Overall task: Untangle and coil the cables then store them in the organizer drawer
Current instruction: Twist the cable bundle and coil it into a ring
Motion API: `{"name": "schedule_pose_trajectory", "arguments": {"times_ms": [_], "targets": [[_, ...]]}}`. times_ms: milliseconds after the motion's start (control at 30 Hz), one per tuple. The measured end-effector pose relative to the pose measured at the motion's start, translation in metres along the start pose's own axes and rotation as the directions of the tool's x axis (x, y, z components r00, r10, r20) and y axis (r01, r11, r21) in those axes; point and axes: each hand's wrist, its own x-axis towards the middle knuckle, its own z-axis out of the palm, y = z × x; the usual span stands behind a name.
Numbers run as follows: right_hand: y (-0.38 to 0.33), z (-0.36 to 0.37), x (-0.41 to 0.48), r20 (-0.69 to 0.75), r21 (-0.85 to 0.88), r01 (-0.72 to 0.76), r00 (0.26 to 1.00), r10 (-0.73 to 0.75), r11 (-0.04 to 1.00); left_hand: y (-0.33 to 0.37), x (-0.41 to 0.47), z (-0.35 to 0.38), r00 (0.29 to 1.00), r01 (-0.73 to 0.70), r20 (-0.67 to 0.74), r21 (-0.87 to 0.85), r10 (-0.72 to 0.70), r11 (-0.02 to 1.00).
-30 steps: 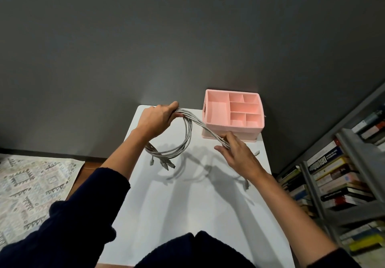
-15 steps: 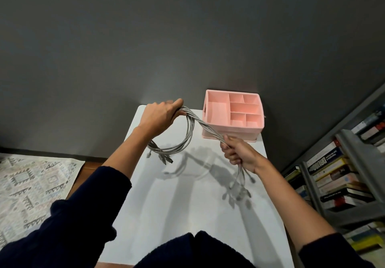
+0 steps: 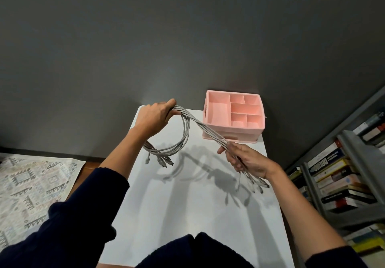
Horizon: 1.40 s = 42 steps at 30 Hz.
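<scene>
Above the white table (image 3: 187,205), grey cables (image 3: 205,127) span both fists: left hand (image 3: 155,116) fingers curl around the loop, right hand (image 3: 246,160) fingers clasp the strands, plugs dangling below.

The bundle of thin grey cables (image 3: 185,130) vanishes inside the gripping left hand (image 3: 155,115) and right hand (image 3: 248,160), its loop slips behind the left forearm (image 3: 125,153), its plug ends (image 3: 164,162) are too small to identify, and the picture's edges cut off the grey metal bookshelf (image 3: 354,148) at right and the patterned rug (image 3: 31,184) at left.
</scene>
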Motion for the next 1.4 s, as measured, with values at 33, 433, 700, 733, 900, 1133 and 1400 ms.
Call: {"name": "schedule_pose_trajectory", "arguments": {"times_ms": [33,433,700,733,900,1133,1400], "targets": [[0.0,0.0,-0.001,-0.047,-0.073,0.002,0.999,-0.006,0.997,-0.002,0.0,0.0,1.0,0.01,0.002,0.006,-0.01,1.0],[0.002,-0.014,0.002,-0.05,-0.314,-0.095,0.995,0.084,0.945,0.001,-0.002,-0.001,1.0,0.003,0.027,0.024,-0.004,1.0],[-0.004,-0.001,0.005,-0.25,-0.406,-0.035,0.965,-0.074,0.913,0.002,-0.001,-0.004,0.999,0.038,0.016,-0.001,-0.038,0.999],[-0.002,-0.002,0.006,-0.226,-0.31,-0.022,0.973,-0.051,0.951,0.001,0.0,-0.004,0.999,0.04,0.014,0.001,-0.04,0.999],[0.006,-0.013,0.011,-0.148,0.232,-0.102,0.979,0.139,0.967,0.002,0.001,-0.002,1.0,0.015,0.02,0.001,-0.015,1.0],[0.012,-0.011,0.005,-0.244,0.059,0.165,0.959,-0.146,0.984,-0.01,0.001,0.01,0.994,0.061,0.091,-0.049,-0.057,0.997],[0.018,-0.011,0.011,-0.31,-0.63,0.188,0.829,-0.466,0.754,-0.013,0.002,0.01,0.993,0.062,0.103,-0.014,-0.06,0.998]]}}
